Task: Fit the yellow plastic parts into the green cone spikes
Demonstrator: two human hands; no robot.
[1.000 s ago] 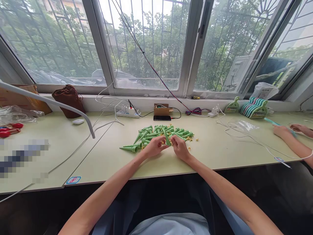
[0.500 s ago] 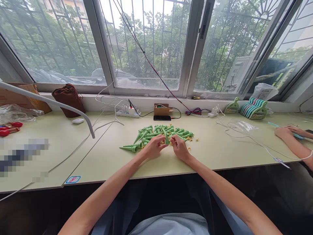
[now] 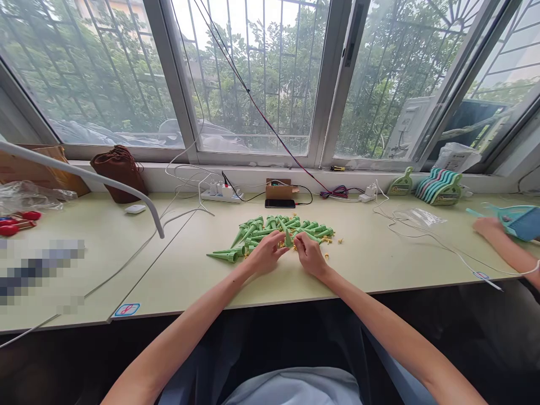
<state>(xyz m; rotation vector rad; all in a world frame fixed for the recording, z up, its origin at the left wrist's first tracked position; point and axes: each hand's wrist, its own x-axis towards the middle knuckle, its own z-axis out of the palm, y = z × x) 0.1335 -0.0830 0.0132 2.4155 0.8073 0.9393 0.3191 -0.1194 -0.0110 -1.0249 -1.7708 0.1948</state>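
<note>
1. Windows [image 3: 261,84] with trees beyond span the background above a pale table [image 3: 177,281].
2. At the far left lie red round objects [image 3: 9,230]; farther along, a brown pouch [image 3: 119,174] stands by the sill with a small white box [image 3: 135,209] near it.
3. Next comes a heap of green plastic spikes [image 3: 253,226], spread on the table just beyond both hands, with a loose pair at its near left edge, just left of the left hand.
4. The left hand [image 3: 266,251] has its fingers and thumb closing on one green spike [image 3: 288,238], which sits at the fingertips, to the hand's right, its narrow end pointing up and away.
5. Behind the heap lies a dark phone [image 3: 280,203].
6. The right hand [image 3: 311,254] has its fingertips bunched just right of the held spike's wide lower end; whether they pinch a small part, I cannot tell.
7. Small yellow pieces [image 3: 340,241] lie beyond and right of that hand.
8. Rightmost, a co-worker's hand [image 3: 488,226] is beside a blue item [image 3: 523,222].
</note>
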